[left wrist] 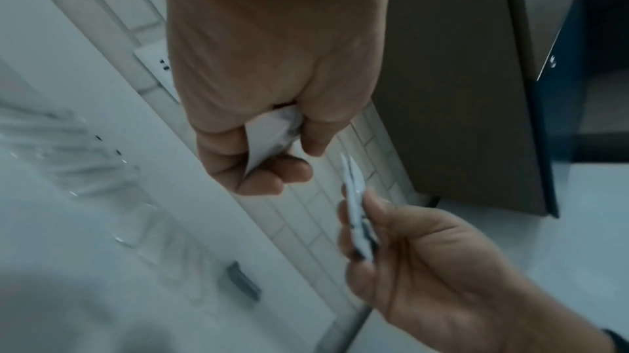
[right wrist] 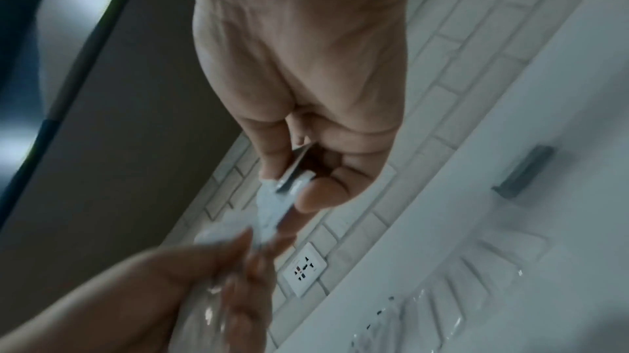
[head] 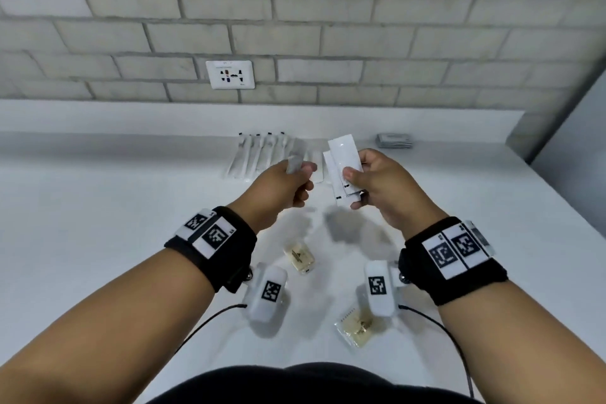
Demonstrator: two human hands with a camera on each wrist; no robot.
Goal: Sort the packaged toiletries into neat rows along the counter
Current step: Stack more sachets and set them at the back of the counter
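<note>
My right hand point(head: 367, 184) pinches a small stack of flat white packets point(head: 344, 164) above the white counter point(head: 98, 207); the packets point(left wrist: 355, 211) show edge-on in the left wrist view. My left hand point(head: 292, 180) grips one blurred white packet point(head: 296, 156), also seen as a packet point(left wrist: 272, 135) curled between its fingers. Behind the hands lies a row of long white wrapped toiletries point(head: 259, 152) with black tips. Two yellowish soap sachets point(head: 300, 256) point(head: 357, 326) lie near the front.
A grey flat packet stack point(head: 393, 140) sits at the back right by the raised ledge. A wall socket point(head: 230, 74) is set in the tiled wall. The counter ends at the right beside a grey panel point(head: 570, 128). Wrist-camera cables trail near my body.
</note>
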